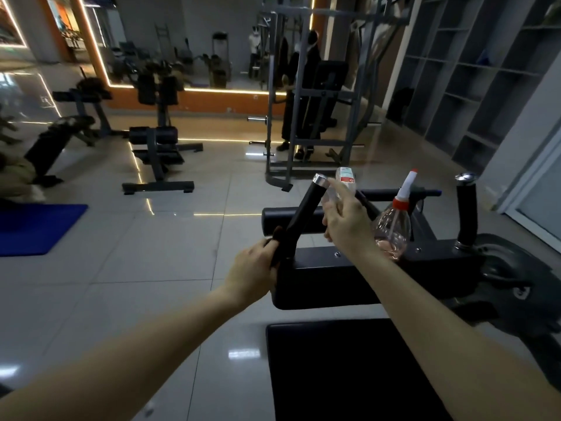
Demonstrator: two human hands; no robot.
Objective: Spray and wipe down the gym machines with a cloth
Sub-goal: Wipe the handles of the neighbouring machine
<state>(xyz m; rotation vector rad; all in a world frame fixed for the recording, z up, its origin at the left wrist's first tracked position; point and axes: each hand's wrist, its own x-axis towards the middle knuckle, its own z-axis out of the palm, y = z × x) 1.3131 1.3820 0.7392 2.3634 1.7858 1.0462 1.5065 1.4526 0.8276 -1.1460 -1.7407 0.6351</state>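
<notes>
A black gym machine (425,278) stands in front of me, with two upright handles capped in chrome. My left hand (253,270) grips a dark cloth (277,238) against the base of the slanted left handle (305,209). Just right of that handle, my right hand (344,227) is raised and holds a clear plastic bottle (346,179) with a red and white label; the hand hides the bottle's lower part. A clear spray bottle (393,230) with a red and white nozzle stands on the machine's frame beside my right hand. The right handle (467,209) is untouched.
The machine's black seat pad (349,369) lies below my arms. Benches (156,153) and a grey rack (303,117) stand further back on the glossy tiled floor. A blue mat (36,227) lies at left. Grey shelving (473,86) lines the right wall.
</notes>
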